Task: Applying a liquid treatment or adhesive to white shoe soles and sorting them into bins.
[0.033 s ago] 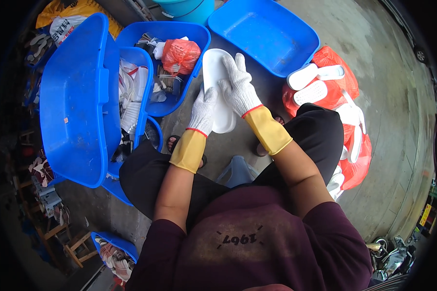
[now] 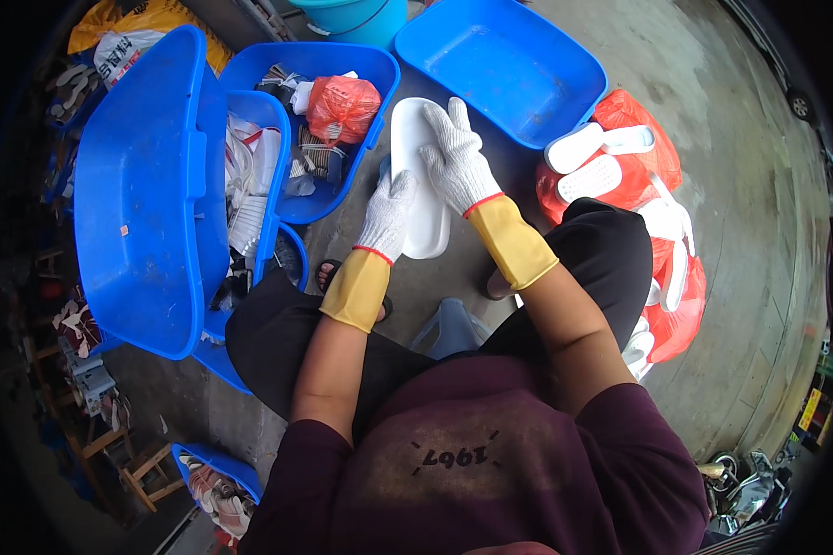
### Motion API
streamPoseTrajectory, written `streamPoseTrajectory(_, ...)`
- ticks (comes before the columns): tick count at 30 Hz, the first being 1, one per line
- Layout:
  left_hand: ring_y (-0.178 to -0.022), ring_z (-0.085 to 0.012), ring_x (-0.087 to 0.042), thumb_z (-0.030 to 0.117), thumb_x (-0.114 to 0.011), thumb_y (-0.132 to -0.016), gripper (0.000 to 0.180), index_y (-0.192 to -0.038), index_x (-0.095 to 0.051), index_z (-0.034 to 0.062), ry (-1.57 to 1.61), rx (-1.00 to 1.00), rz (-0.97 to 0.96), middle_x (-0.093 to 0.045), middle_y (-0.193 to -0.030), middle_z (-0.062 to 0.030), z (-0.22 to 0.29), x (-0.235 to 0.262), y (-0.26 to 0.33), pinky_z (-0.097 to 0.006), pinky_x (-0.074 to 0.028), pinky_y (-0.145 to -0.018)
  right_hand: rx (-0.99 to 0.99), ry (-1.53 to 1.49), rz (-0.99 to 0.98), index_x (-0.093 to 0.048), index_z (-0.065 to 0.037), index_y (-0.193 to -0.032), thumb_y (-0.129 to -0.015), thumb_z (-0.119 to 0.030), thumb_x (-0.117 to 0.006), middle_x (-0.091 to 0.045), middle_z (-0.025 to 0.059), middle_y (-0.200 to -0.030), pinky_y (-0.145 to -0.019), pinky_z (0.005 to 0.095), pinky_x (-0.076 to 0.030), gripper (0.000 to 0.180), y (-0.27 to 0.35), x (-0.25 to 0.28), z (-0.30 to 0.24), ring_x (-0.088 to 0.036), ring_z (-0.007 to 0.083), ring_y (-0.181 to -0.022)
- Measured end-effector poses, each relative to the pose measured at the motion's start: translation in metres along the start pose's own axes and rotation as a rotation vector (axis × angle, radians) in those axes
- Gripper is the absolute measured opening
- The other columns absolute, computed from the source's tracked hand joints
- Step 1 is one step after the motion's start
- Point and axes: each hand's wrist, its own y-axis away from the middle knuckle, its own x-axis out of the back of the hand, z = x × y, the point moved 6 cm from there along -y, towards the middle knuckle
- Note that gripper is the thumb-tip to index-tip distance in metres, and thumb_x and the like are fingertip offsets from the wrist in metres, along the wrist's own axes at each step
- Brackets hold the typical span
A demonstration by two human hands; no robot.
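a grey concrete floor (image 2: 750, 277) spreads across the space, stained in patches, with long seams curving down the right side. pale, even light falls there, while the left edge sinks into shade around a low wooden frame (image 2: 139, 488). a pale blue plastic stool (image 2: 452, 328) stands near the middle; a parked car (image 2: 802, 106) shows upper right.

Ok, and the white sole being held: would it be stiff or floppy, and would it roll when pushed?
The white sole is probably fairly stiff, as it shows no visible sag. On a floor, it would likely slide rather than roll, given its long, flattish shape.
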Motion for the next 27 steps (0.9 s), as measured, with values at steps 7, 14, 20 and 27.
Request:
streamPoseTrajectory(7, -0.118, -0.0271, -0.066, 0.041, -0.058, -0.108, 0.059, -0.149, -0.051, 0.0004, -0.411, -0.323, -0.373, -0.067, -0.131, -0.0197, 0.007, -0.011, 0.016, -0.037, -0.050, -0.101, 0.064, -0.152, -0.741, -0.066, -0.004, -0.138, -0.101, -0.005, -0.061, -0.065, 0.0138, -0.143, -0.110, 0.0347, -0.048, 0.038, -0.034, 0.027, 0.048, -0.063, 0.0243, -0.127)
streamPoseTrajectory(14, -0.119, -0.0302, -0.068, 0.045, -0.074, -0.094, 0.071, -0.150, -0.053, 0.0077, -0.524, -0.299, -0.269, -0.069, -0.132, -0.0186, 0.027, 0.022, -0.013, -0.040, -0.051, -0.103, -0.085, -0.278, -0.840, -0.074, -0.005, -0.129, -0.100, -0.017, -0.071, -0.077, 0.0079, -0.117, -0.099, 0.0322, -0.054, 0.031, -0.012, 0.034, 0.046, -0.071, 0.0162, -0.107)
streamPoseTrajectory(20, -0.125, -0.0267, -0.063, 0.039, -0.067, -0.101, 0.072, -0.158, -0.038, 0.0046, 0.491, -0.024, 0.207, -0.057, -0.144, -0.0156, -0.014, 0.028, -0.030, -0.038, -0.055, -0.098, -0.320, -0.490, -0.117, -0.070, -0.006, -0.135, -0.102, -0.019, -0.068, -0.077, 0.0056, -0.117, -0.098, 0.0287, -0.054, 0.036, 0.006, -0.010, 0.060, -0.070, 0.0126, -0.105)
streamPoseTrajectory(27, -0.121, -0.0338, -0.065, 0.035, -0.061, -0.101, 0.061, -0.150, -0.047, 0.0027, -0.029, -0.189, 0.411, -0.063, -0.137, -0.0211, -0.013, 0.025, -0.016, -0.044, -0.052, -0.100, -0.304, -0.174, -0.148, -0.057, -0.015, -0.149, -0.102, -0.031, -0.061, -0.073, 0.0178, -0.127, -0.102, 0.0400, -0.053, 0.050, 0.063, -0.062, 0.061, -0.069, 0.0372, -0.120)
